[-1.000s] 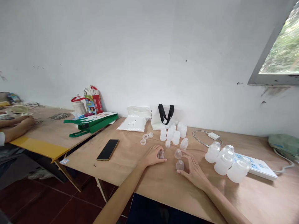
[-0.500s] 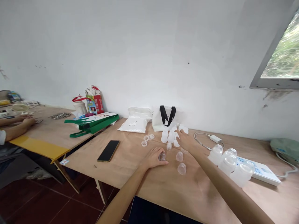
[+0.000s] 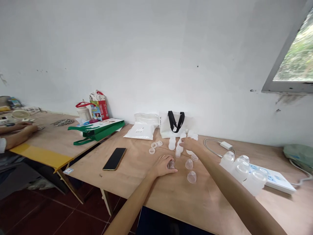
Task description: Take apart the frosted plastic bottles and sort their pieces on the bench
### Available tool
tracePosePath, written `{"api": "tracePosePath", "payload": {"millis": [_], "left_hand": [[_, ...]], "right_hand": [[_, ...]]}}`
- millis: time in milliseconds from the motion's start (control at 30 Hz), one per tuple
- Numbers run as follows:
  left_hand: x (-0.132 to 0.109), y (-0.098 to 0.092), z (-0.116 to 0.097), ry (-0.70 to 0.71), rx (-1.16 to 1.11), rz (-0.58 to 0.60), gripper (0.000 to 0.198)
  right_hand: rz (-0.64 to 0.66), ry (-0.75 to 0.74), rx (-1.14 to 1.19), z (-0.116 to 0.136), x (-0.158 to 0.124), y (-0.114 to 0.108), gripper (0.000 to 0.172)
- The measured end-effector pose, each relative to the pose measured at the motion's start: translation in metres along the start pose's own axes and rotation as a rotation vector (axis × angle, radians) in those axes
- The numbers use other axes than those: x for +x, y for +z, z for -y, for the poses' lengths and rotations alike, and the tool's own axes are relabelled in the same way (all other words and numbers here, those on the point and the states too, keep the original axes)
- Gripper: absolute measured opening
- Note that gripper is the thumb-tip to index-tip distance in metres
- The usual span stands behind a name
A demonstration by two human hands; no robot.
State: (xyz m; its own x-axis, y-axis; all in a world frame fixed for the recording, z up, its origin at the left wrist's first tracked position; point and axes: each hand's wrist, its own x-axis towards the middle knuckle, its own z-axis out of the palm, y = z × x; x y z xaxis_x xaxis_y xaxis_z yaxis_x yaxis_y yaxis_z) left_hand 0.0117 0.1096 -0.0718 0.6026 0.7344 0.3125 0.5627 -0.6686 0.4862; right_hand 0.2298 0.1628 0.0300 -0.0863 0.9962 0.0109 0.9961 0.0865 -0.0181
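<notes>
Left hand [image 3: 162, 166] is curled tight round a small clear cup [image 3: 171, 164] at 12 o'clock, two more clear cups [image 3: 192, 177] just right of it, black phone [image 3: 114, 159] off at 10. Right hand [image 3: 190, 144] is up on the frosted plastic bottles [image 3: 172, 143], can't tell if it's gripping.

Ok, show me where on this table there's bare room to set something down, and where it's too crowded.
Bare wood lies on the plywood table between the black phone and the left hand, which covers a small clear cup, and in front of the clear cups, between the forearms. It's crowded around the right hand among the small white bottles, and at the large bottles by the power strip.
</notes>
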Motion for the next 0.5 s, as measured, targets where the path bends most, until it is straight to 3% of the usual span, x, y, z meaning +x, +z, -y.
{"api": "tracePosePath", "payload": {"millis": [167, 367, 500], "left_hand": [[0.000, 0.002, 0.002, 0.017, 0.004, -0.011, 0.046], [0.000, -0.001, -0.002, -0.007, -0.009, 0.010, 0.045], [0.001, -0.002, -0.002, -0.023, -0.024, 0.023, 0.045]], "right_hand": [[-0.033, -0.051, 0.042, -0.011, -0.005, -0.004, 0.027], [-0.177, -0.135, 0.104, -0.031, -0.012, -0.038, 0.031], [-0.187, -0.408, 0.278, -0.045, -0.044, -0.058, 0.034]]}}
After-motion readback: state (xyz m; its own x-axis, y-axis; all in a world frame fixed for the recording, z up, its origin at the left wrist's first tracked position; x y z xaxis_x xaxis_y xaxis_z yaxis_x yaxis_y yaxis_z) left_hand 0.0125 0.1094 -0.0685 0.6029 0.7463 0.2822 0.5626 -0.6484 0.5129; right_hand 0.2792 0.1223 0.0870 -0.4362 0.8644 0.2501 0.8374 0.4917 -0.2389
